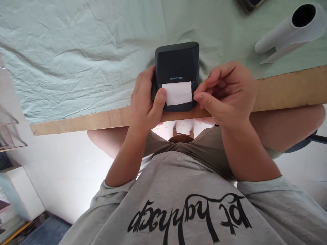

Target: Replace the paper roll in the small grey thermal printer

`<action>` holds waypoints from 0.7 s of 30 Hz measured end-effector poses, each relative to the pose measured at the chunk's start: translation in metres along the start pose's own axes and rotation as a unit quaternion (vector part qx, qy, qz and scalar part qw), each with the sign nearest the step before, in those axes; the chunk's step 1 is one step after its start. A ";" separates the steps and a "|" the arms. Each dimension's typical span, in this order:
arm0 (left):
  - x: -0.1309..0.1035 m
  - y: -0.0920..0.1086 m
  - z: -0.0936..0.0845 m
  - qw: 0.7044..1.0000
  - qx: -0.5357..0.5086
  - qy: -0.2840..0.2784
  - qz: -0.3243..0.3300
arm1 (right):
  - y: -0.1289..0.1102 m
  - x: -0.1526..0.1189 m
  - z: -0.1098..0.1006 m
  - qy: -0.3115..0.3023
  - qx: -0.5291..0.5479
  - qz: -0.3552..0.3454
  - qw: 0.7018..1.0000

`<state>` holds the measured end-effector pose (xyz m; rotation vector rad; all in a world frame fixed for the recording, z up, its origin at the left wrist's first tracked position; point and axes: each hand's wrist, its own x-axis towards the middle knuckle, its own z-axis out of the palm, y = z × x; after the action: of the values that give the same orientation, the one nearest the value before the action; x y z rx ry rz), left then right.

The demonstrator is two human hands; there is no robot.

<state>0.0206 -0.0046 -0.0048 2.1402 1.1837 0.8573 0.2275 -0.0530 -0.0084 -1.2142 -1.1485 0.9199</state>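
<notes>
A dark label printer (177, 63) marked NIIMBOT sits at the table's front edge. From its lower part a white paper strip (178, 93) sticks out, with a slightly uneven front edge. My left hand (147, 98) is closed around the printer's left side, its thumb on the strip's left edge. At the strip's right edge, the thumb and forefinger of my right hand (226, 93) come together in a pinch beside the printer. Whether anything is between those fingertips is too small to make out.
Pale green wrinkled cloth (84, 51) covers the table, whose bare wooden edge (288, 88) faces me. A white paper roll (283, 34) with a loose end lies to the right. Part of a dark object (249, 4) shows at the top. A wire rack (10, 132) is at far left.
</notes>
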 end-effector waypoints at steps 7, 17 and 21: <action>-0.012 -0.006 -0.012 0.995 0.022 -0.095 -0.015 | 0.005 0.004 -0.001 0.045 -0.075 -0.045 0.995; -0.015 -0.014 -0.007 0.993 0.056 -0.100 -0.029 | 0.008 0.002 0.000 -0.024 -0.078 -0.029 0.996; -0.013 -0.007 -0.010 0.990 0.083 -0.106 -0.034 | 0.007 0.002 0.000 -0.035 -0.085 -0.031 0.995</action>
<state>0.0042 -0.0111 -0.0066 2.2431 1.2450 0.5010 0.2285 -0.0505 -0.0151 -1.2838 -1.3343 0.8369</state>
